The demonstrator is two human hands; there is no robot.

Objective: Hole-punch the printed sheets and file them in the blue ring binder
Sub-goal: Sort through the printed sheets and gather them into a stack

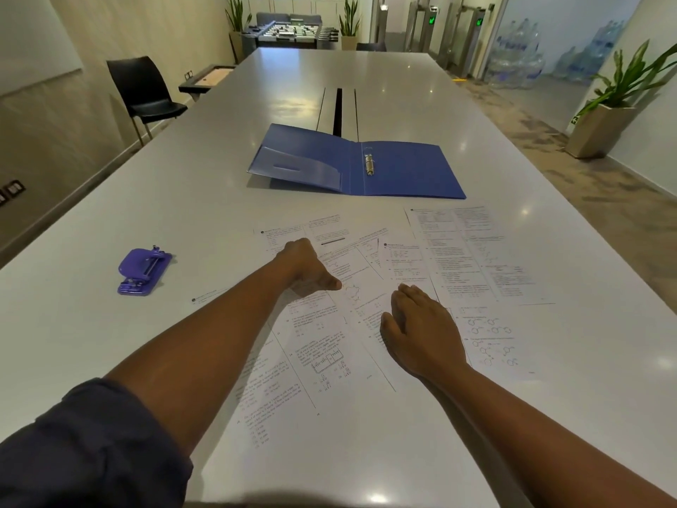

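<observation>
Printed sheets (329, 346) strewn loose and overlapping across the near middle of the tabletop (183, 185), fanning toward its right edge; print too small to read. Left hand (306, 267) knuckles-up on the far part of the spread, thumb stuck out to the right, the other fingers curled under and hidden, so no telling whether pinching paper or only pressing it. Right hand (421, 328) palm-down and flat on the overlapping pages, fingers close together and extended, clamped on nothing. Left sleeve (84, 445) dark, cut off at the picture's lower left corner. Blue ring binder (359, 166) lying open beyond the papers, mid-table, rings closed as far as can be judged, left cover lifted slightly off the surface. Purple hole punch (144, 272) alone toward the left edge, well apart from the pages.
</observation>
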